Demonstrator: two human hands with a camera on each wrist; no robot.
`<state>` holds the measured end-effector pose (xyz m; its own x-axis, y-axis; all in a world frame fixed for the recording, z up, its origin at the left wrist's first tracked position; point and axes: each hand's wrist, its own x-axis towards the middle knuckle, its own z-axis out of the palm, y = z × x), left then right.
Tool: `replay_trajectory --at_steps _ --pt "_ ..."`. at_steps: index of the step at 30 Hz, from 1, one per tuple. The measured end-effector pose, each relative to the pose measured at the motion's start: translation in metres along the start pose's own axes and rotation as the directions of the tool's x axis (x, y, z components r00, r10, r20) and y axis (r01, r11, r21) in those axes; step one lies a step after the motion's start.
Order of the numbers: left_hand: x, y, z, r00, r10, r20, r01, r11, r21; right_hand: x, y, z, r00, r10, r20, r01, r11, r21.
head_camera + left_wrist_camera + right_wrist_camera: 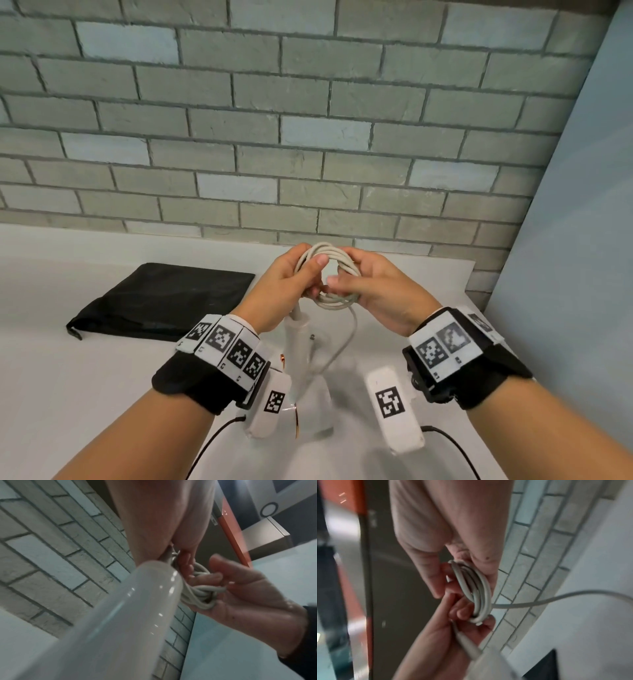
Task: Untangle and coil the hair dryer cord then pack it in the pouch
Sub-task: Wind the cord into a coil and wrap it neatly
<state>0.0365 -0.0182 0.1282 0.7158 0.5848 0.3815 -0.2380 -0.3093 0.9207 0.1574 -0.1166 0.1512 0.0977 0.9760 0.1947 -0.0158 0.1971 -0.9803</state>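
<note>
A cream cord coil (334, 274) of several loops is held up between both hands above the white counter. My left hand (294, 277) grips the coil's left side, thumb over the top. My right hand (356, 277) pinches the coil's right side (476, 591). The white hair dryer's handle (298, 339) hangs below the left hand, and it fills the left wrist view as a glossy white handle (120, 615). A loose end of cord (342, 346) trails down from the coil. The black pouch (164, 301) lies flat on the counter to the left.
A grey brick wall (274, 137) stands just behind the counter (85, 394). A pale blue panel (575, 240) borders the right side. Thin black cables (212, 438) run from the wrist cameras toward me.
</note>
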Motion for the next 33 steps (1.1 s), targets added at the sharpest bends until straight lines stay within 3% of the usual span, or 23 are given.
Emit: replay_trajectory --at_steps 2,4,6,8,10,11,12,13,15,16,18,19,20,22,24,25,27,30,33 --pt "0.001 -0.001 0.001 0.999 -0.021 -0.025 0.02 0.998 -0.06 0.002 0.005 -0.001 0.989 -0.076 -0.124 0.05 0.979 -0.196" --pt "0.002 -0.002 0.002 0.998 -0.028 -0.051 0.023 0.996 -0.087 0.003 0.008 -0.002 0.952 -0.188 -0.243 0.069 0.901 -0.428" --pt "0.002 -0.004 0.002 0.998 -0.011 -0.063 0.008 0.998 -0.061 0.003 0.008 -0.004 0.922 -0.284 -0.262 0.066 0.784 -0.617" --pt "0.003 -0.006 0.0 0.997 0.007 -0.082 -0.007 1.0 0.003 0.0 0.004 -0.008 0.909 -0.344 -0.234 0.027 0.609 -0.793" --pt "0.003 -0.007 -0.003 0.995 0.023 -0.094 -0.017 0.998 0.061 -0.002 0.0 -0.014 0.901 -0.362 -0.239 -0.05 0.46 -0.886" --pt "0.004 -0.006 -0.005 0.995 0.033 -0.092 -0.024 0.996 0.088 -0.003 -0.002 -0.016 0.899 -0.346 -0.27 -0.097 0.442 -0.892" --pt "0.004 -0.006 -0.006 0.995 0.041 -0.092 -0.031 0.994 0.109 -0.005 -0.003 -0.017 0.904 -0.296 -0.308 -0.134 0.488 -0.862" --pt "0.004 -0.007 -0.007 0.994 0.047 -0.097 -0.036 0.992 0.118 -0.007 -0.003 -0.018 0.912 -0.226 -0.342 -0.148 0.596 -0.789" --pt "0.005 -0.007 -0.01 0.993 0.047 -0.106 -0.035 0.993 0.115 -0.012 -0.005 -0.016 0.934 -0.044 -0.354 -0.131 0.88 -0.456" --pt "0.005 -0.007 -0.012 0.994 0.035 -0.102 -0.023 0.994 0.111 -0.015 -0.007 -0.016 0.947 0.022 -0.319 -0.107 0.962 -0.25" --pt "0.007 -0.005 -0.015 0.996 -0.005 -0.091 0.015 0.994 0.105 -0.018 -0.008 -0.019 0.959 0.055 -0.279 -0.044 0.998 0.048" --pt "0.008 -0.005 -0.016 0.996 -0.025 -0.09 0.035 0.993 0.116 -0.02 -0.008 -0.021 0.959 0.054 -0.278 -0.028 0.995 0.098" --pt "0.009 -0.004 -0.017 0.995 -0.04 -0.094 0.052 0.989 0.135 -0.021 -0.008 -0.023 0.956 0.04 -0.292 -0.025 0.998 0.056" --pt "0.009 -0.004 -0.017 0.993 -0.047 -0.112 0.066 0.982 0.175 -0.024 -0.007 -0.031 0.949 -0.055 -0.311 -0.03 0.964 -0.264" --pt "0.01 -0.006 -0.016 0.992 -0.036 -0.122 0.063 0.971 0.23 -0.026 -0.008 -0.041 0.941 -0.142 -0.307 -0.065 0.816 -0.575" --pt "0.01 -0.008 -0.015 0.992 -0.028 -0.126 0.06 0.964 0.259 -0.027 -0.009 -0.048 0.935 -0.16 -0.316 -0.086 0.763 -0.641" --pt "0.011 -0.01 -0.014 0.988 -0.004 -0.153 0.051 0.951 0.305 -0.029 -0.009 -0.059 0.92 -0.151 -0.361 -0.112 0.782 -0.613" --pt "0.013 -0.011 -0.017 0.983 0.016 -0.183 0.047 0.94 0.339 -0.034 -0.012 -0.067 0.909 -0.078 -0.409 -0.071 0.939 -0.337" --pt "0.015 -0.013 -0.019 0.977 0.013 -0.212 0.058 0.944 0.326 -0.038 -0.013 -0.075 0.893 -0.122 -0.432 -0.091 0.893 -0.441"
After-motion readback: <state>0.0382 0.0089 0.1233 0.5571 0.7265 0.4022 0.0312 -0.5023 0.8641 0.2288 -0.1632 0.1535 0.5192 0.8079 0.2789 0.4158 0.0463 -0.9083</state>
